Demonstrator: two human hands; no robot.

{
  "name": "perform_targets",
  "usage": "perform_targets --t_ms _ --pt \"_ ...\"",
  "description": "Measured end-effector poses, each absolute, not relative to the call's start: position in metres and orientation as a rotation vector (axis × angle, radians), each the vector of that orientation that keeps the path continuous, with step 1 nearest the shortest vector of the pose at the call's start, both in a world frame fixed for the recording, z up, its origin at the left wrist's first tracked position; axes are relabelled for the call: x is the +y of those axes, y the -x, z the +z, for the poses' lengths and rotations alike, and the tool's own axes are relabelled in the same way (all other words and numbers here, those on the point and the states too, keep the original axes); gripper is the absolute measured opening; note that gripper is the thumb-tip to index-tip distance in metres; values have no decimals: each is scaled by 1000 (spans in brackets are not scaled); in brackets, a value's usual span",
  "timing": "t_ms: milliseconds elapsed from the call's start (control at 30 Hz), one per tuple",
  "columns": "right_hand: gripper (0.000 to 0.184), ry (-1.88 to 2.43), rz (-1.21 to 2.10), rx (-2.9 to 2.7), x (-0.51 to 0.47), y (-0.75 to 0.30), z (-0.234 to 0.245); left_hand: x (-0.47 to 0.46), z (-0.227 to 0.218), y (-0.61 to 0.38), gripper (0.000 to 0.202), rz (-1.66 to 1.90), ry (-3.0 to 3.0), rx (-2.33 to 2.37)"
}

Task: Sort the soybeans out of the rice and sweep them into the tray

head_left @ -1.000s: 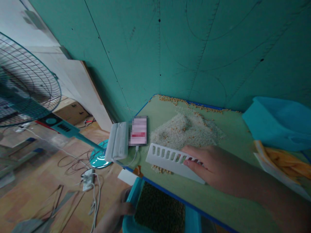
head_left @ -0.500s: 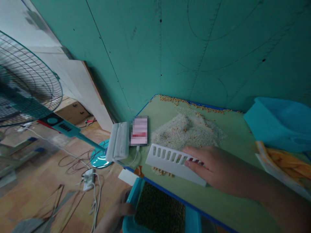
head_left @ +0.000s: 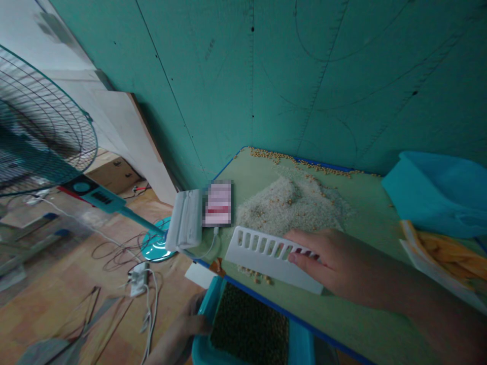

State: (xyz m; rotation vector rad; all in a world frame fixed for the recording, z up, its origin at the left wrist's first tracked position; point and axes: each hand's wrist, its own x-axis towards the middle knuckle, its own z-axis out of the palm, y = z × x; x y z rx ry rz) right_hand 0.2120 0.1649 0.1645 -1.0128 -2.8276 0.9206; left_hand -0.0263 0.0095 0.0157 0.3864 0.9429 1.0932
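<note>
My right hand [head_left: 314,253] is closed on the upper slotted edge of a white plastic board [head_left: 274,261], which stands tilted on the green tabletop [head_left: 365,324]. Round yellow beans [head_left: 258,277] lie along the board's near side, close to the table edge. Behind it spreads a heap of pale, rice-like grains [head_left: 300,208] dotted with yellow beans. At the near edge my left hand [head_left: 194,319] grips the left rim of a blue plastic bin [head_left: 203,344], thumb over the rim. Dark green, bean-like grains [head_left: 249,324] fill the bin.
More yellow beans [head_left: 323,166] line the table's back edge by the green wall [head_left: 213,91]. A phone [head_left: 218,204] and a white device [head_left: 185,219] occupy the left corner. On the right are a blue container [head_left: 433,195] and orange cloth [head_left: 449,253]. A fan [head_left: 101,197] stands left.
The white board's lower left end has shifted slightly toward the near table edge, covering some of the beans there. My left hand still grips the bin.
</note>
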Motion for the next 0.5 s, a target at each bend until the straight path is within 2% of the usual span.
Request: perform_targets --t_ms 200,500 --pt "14 1002 930 -2813 167 -212 163 9 36 18 40 1125 -351 1018" --pt "14 985 991 -2803 171 -212 162 9 33 19 50 1125 -384 1026"
